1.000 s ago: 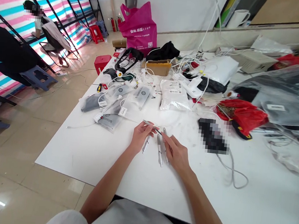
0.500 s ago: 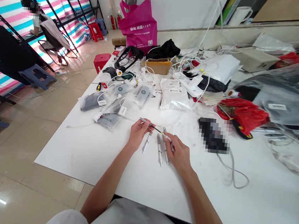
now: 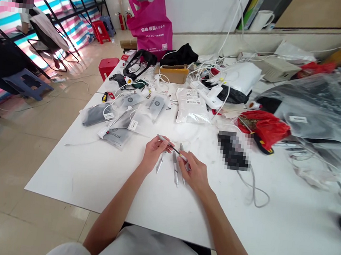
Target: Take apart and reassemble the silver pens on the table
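My left hand (image 3: 155, 152) pinches the rear of a slim silver pen-like tool (image 3: 170, 145) above the white table (image 3: 92, 176). My right hand (image 3: 194, 171) has its fingertips on the tool's thin front end. Under and between my hands lie several similar silver pen-like tools; one (image 3: 160, 163) is nearest my left hand, and another (image 3: 175, 169) is nearest my right. Their upper ends are partly hidden by my fingers.
Sealed plastic pouches (image 3: 119, 116), white cables and a white packet (image 3: 192, 106) cover the table's far side. A red plastic bag (image 3: 263, 127) and a pixelated black object (image 3: 233, 150) sit to the right. People are seated at the far left beyond the table edge.
The whole scene has shifted left in view as my head turned. The tool in my hands has turned slightly, and my right fingers remain at its front end.
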The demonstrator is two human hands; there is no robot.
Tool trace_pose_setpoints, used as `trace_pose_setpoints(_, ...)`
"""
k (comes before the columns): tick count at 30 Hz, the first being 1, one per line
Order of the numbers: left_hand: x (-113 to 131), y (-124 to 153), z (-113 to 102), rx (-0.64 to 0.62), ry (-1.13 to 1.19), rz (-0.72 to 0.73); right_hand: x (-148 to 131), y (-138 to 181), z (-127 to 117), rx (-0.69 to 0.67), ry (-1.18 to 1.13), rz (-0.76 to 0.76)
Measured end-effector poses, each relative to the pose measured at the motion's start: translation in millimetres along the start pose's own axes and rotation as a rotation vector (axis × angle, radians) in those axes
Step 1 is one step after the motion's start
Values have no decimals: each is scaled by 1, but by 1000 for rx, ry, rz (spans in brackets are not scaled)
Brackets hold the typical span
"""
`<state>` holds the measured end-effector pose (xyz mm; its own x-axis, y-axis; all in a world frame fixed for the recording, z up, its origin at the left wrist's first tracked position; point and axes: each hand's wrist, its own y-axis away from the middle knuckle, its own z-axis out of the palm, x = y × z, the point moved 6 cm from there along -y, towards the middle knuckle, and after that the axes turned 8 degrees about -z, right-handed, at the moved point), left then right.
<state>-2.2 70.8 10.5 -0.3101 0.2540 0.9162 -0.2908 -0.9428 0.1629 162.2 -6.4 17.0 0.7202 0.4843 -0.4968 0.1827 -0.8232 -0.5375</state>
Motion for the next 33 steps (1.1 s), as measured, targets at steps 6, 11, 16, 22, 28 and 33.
trace_pose_setpoints(6, 3, -1, -7, 51, 30, 44, 3, 0, -1, 5, 6, 20)
trace_pose_setpoints(11, 3, -2, -8, 59, 53, 48, 4, 2, 1, 12, 2, 11)
trace_pose_setpoints(16, 3, -2, -8, 51, 81, 56, 4, 3, 1, 23, -8, 21)
trace_pose_setpoints(22, 1, -1, -4, 9, 66, 11, 3, 2, -2, 51, -51, 42)
trace_pose_setpoints(28, -1, 5, 9, -104, -34, -65, 4, 2, 0, 57, -61, 40)
trace_pose_setpoints(33, -4, 8, 13, -135, -35, -108, 5, 3, 1, 47, -55, 66)
